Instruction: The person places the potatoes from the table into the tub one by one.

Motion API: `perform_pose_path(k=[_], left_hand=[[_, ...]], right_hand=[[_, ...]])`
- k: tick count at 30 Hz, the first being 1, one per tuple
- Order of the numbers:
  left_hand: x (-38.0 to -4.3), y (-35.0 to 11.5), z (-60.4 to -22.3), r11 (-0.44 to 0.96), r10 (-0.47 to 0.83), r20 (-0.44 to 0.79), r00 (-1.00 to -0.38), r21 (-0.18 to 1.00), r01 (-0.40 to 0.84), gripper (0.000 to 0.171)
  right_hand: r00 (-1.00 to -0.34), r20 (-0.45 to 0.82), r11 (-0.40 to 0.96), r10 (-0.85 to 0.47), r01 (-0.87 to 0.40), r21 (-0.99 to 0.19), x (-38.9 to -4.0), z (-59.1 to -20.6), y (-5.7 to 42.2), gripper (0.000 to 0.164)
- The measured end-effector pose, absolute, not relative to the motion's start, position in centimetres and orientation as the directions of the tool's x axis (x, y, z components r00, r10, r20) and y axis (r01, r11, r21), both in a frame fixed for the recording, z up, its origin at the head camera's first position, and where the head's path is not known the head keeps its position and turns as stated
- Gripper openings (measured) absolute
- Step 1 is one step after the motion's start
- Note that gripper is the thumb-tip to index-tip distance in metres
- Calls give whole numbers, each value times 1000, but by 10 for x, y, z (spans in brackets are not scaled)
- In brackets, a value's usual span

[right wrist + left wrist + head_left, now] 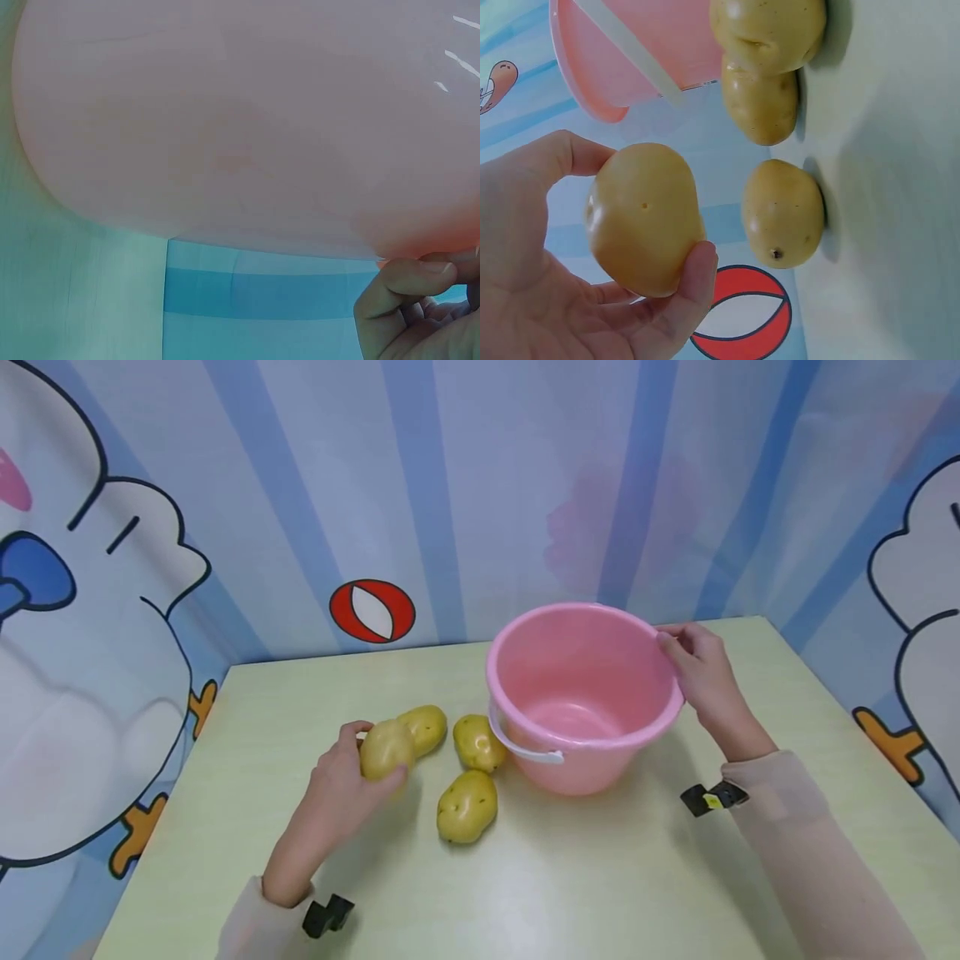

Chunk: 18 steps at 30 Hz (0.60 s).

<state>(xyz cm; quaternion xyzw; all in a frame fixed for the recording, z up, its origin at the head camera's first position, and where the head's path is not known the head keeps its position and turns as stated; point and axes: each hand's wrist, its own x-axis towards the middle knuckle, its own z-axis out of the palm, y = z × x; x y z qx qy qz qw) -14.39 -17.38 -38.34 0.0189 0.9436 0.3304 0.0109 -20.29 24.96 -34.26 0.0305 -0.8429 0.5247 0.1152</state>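
My left hand (337,789) grips a yellow potato (645,217) between thumb and fingers, raised off the table in the left wrist view. Three more potatoes lie on the table: one (424,729) just behind the held one, one (478,743) against the bucket's left side, and one (467,807) nearer the front. A pink bucket (573,768) stands upright to their right, with nothing inside and its white handle (525,750) hanging down at the front left. My right hand (705,681) pinches the bucket's rim on the right side.
The pale table (600,877) ends at a blue striped backdrop (510,485) close behind the bucket. Printed white cartoon figures flank it at left and right. A red and white ball shape (372,611) is printed on the backdrop. Black wrist cameras sit at both sleeves.
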Motion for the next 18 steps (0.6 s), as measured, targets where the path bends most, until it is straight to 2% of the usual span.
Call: perform_pose_path(k=[18], left_hand=[[-159,-167,-348,702,138,24,-990,703,115,70]], right_hand=[[-973,226,466,50,-177,-867,-203,-342,251,47]])
